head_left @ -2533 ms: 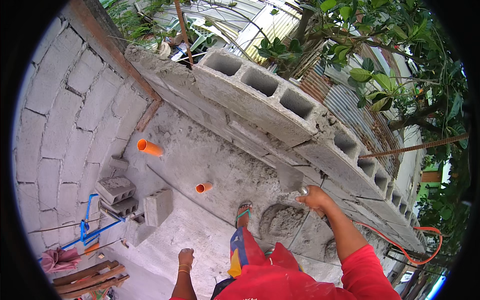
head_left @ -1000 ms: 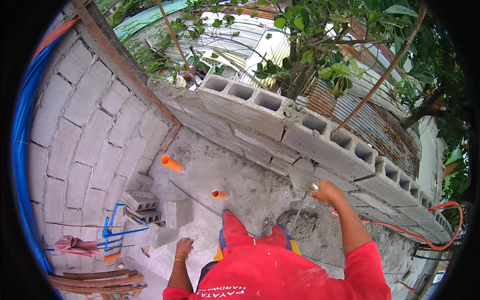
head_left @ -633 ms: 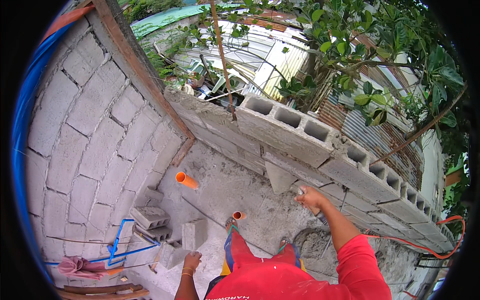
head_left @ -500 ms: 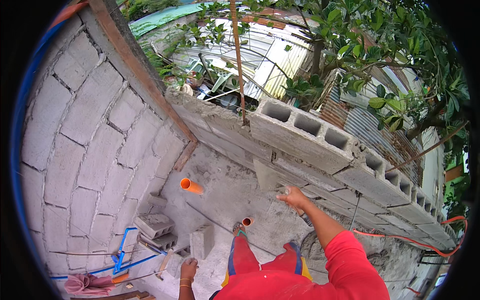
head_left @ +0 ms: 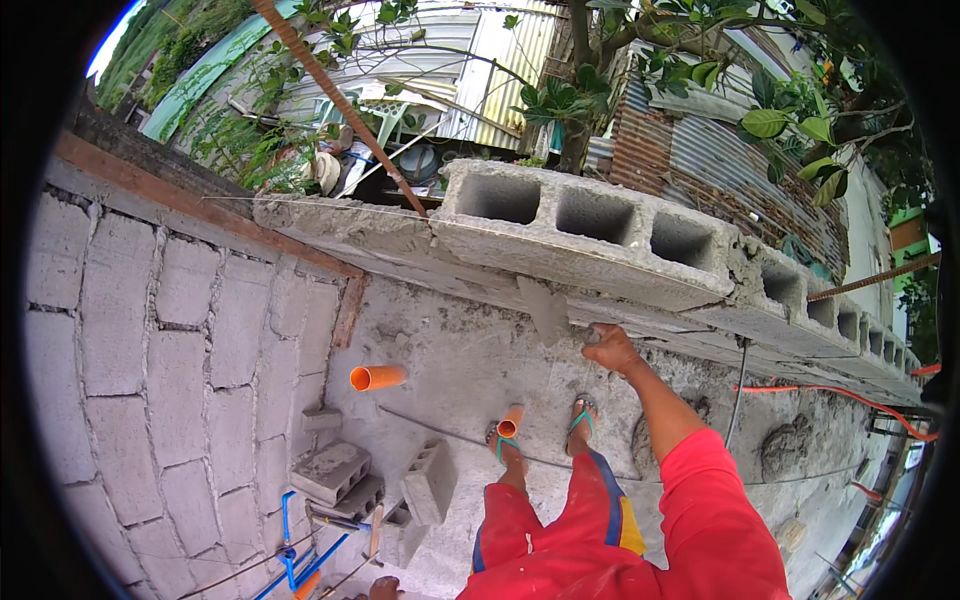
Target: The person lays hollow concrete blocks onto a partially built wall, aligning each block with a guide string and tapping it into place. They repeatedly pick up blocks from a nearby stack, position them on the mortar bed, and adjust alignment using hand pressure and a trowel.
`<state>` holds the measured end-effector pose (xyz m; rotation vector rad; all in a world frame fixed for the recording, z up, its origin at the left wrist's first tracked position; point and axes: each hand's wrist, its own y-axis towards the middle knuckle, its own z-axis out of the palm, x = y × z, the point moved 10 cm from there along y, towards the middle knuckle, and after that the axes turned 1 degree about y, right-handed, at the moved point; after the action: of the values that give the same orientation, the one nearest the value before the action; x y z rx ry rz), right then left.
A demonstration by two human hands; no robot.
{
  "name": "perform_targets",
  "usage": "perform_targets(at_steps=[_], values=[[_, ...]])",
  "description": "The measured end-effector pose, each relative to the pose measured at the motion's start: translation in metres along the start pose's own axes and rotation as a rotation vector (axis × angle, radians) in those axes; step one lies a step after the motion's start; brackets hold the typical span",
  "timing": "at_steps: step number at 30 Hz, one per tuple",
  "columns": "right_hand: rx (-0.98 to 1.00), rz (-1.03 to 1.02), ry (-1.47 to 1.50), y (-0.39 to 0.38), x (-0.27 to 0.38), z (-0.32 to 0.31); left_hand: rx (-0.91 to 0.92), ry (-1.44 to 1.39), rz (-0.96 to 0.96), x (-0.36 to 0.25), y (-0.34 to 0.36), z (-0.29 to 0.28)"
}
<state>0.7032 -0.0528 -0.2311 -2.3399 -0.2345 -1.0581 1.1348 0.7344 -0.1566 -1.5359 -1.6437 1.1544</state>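
My right hand (head_left: pixel 613 348) is closed round the handle of a mortar-smeared trowel (head_left: pixel 545 309). Its flat grey blade points up and left, close to the inner face of the low block wall (head_left: pixel 580 270). On top of that wall, by the trowel, sits a hollow concrete block (head_left: pixel 590 225) with its open cells facing up. At the lower edge, mostly cut off, my left hand (head_left: pixel 383 588) hangs low near some loose blocks (head_left: pixel 428 480); how its fingers are set is hidden.
An orange pipe (head_left: pixel 377 378) and another orange pipe (head_left: pixel 510 421) stick up from the floor near my feet. A rusty rebar (head_left: pixel 340 110) rises at the wall. A blue-framed hacksaw (head_left: pixel 290 548) and a hammer (head_left: pixel 376 532) lie low left. Mortar (head_left: pixel 785 447) is heaped at right.
My view has shifted, bringing the wall top and its hollow block closer. The trowel stays in my right hand beside the wall. My left hand has dropped toward the lower edge.
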Motion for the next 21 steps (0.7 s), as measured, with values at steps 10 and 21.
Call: perform_targets(at_steps=[10, 21], values=[[-0.176, 0.145, -0.116, -0.135, -0.05, -0.117, -0.058, -0.06, 0.42, -0.233, -0.039, 0.094], [0.045, 0.113, 0.349, -0.314, 0.097, -0.31, 0.007, 0.08, 0.232, -0.235, -0.01, 0.138]])
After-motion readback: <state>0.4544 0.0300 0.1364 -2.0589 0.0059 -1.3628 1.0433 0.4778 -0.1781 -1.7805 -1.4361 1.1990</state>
